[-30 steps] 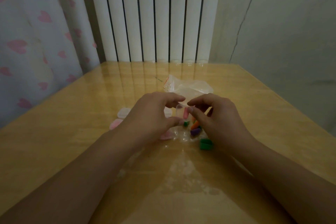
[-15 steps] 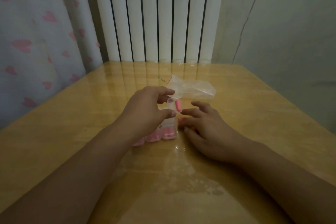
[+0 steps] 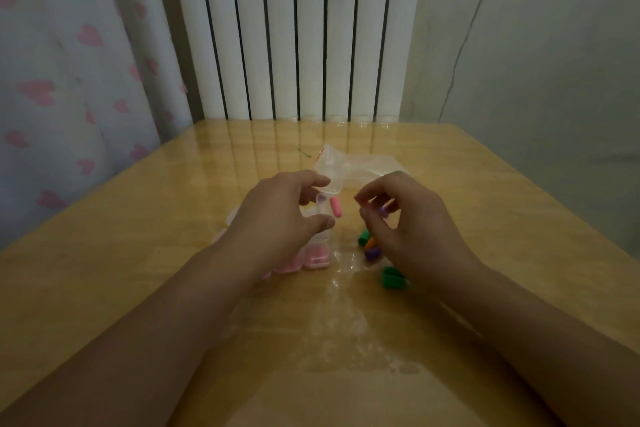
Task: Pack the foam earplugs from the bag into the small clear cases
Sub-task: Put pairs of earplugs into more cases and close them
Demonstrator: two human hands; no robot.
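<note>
Since half a second ago our right hand (image 3: 412, 225) has lifted off the table and come up to the level of the left, and it now pinches a small purple earplug (image 3: 383, 211) between thumb and curled fingers; with the hand raised, the loose earplugs it had covered are in sight again. Our left hand (image 3: 287, 218) has stayed where it was, thumb and forefinger curled round a small clear case (image 3: 322, 210) held upright above the table, with a pink earplug (image 3: 336, 207) showing at its open side, at 3 o'clock of the case.

The clear bag (image 3: 360, 166) lies crumpled on the table at 12 o'clock of both hands, its red-edged mouth turned toward the left hand. At 6 o'clock of the held case stand filled cases with pink earplugs (image 3: 317, 258) in a row, partly hidden by our left wrist. Under the right hand, at about 7 o'clock of it, lie loose green, orange and purple earplugs (image 3: 370, 246), partly screened by the fingers, and a single green earplug (image 3: 391, 277) lies nearer to us, just beside the wrist.

The glossy wooden table (image 3: 519, 218) reflects a white radiator (image 3: 294, 28) standing at 12 o'clock; a curtain with pink hearts (image 3: 69, 62) hangs at 10 o'clock
</note>
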